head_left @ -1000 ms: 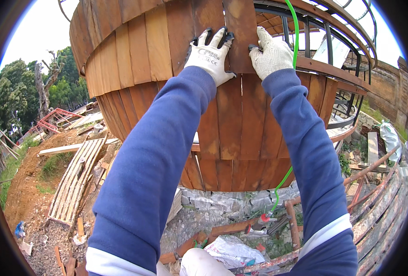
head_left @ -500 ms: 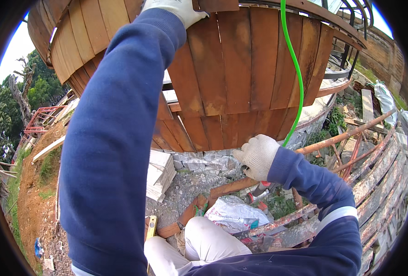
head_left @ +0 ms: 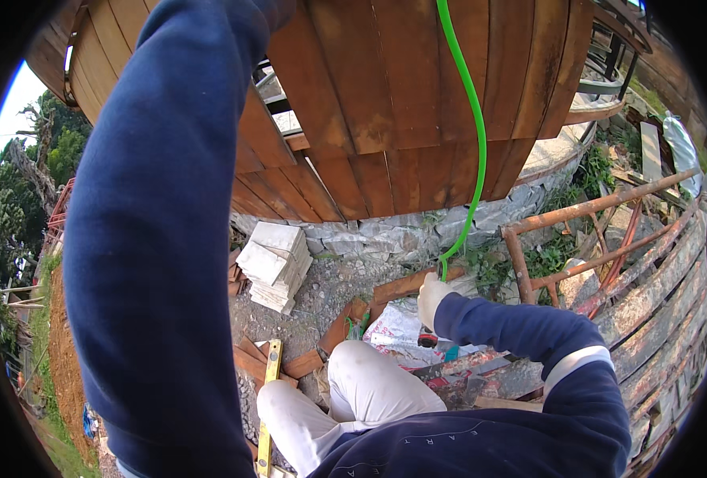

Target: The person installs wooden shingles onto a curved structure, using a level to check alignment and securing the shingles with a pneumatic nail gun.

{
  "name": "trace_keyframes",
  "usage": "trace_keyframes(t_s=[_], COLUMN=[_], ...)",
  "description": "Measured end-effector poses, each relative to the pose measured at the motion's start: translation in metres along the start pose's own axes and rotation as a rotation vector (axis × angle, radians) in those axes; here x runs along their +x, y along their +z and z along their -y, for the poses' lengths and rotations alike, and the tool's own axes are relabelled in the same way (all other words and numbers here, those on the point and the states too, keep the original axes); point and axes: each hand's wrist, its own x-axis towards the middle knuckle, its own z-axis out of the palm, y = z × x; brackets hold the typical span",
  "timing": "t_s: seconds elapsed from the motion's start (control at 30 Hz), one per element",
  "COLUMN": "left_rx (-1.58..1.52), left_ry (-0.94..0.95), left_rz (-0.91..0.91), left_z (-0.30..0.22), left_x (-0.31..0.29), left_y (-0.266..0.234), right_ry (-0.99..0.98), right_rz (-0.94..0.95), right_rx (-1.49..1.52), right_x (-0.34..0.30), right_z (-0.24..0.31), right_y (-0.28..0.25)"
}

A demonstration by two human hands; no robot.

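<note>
My right hand (head_left: 432, 301), in a pale knitted glove, is closed around a hand tool (head_left: 428, 338) with a red and black end; the glove hides most of its body. A bright green hose (head_left: 479, 127) hangs down over the boards and ends at this hand, seemingly joined to the tool. My left arm (head_left: 158, 199) reaches up along the curved wall of brown wooden boards (head_left: 417, 88), and its hand is beyond the upper edge. A gap between boards shows beside that arm.
Pale tiles (head_left: 274, 267) are stacked by the stone base (head_left: 385, 239). A yellow spirit level (head_left: 272, 362) stands beside my knee, near wood offcuts (head_left: 344, 325) and a white sack (head_left: 393, 327). A rusty metal frame (head_left: 600, 209) and weathered slats (head_left: 656, 295) border the right.
My right hand has come down and slightly left with the tool and hose. My left hand, earlier at the boards' upper edge, has left the view. The whole view has tilted downward.
</note>
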Motion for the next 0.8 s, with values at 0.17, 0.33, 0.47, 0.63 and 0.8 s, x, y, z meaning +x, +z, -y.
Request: trace_keyframes(t_s=[0.17,0.33,0.47,0.63,0.8], left_rx=[-0.051,0.061,0.008,-0.008,-0.008], left_ry=[-0.088,-0.085,-0.098,-0.098,-0.109], left_rz=[0.187,0.142,0.154,0.160,0.172], left_z=[-0.009,0.004,-0.004,-0.008,0.000], left_x=[0.006,0.003,0.005,0.006,0.003], left_y=[-0.019,0.000,0.000,-0.002,-0.010], right_ry=[0.095,0.174,0.234,0.244,0.311], right_rz=[0.279,0.408,0.494,0.386,0.150], right_rx=[0.162,0.123,0.111,0.205,0.402], right_x=[0.105,0.143,0.114,0.055,-0.022], right_z=[0.053,0.063,0.049,0.024,-0.013], right_y=[0.092,0.174,0.247,0.248,0.133])
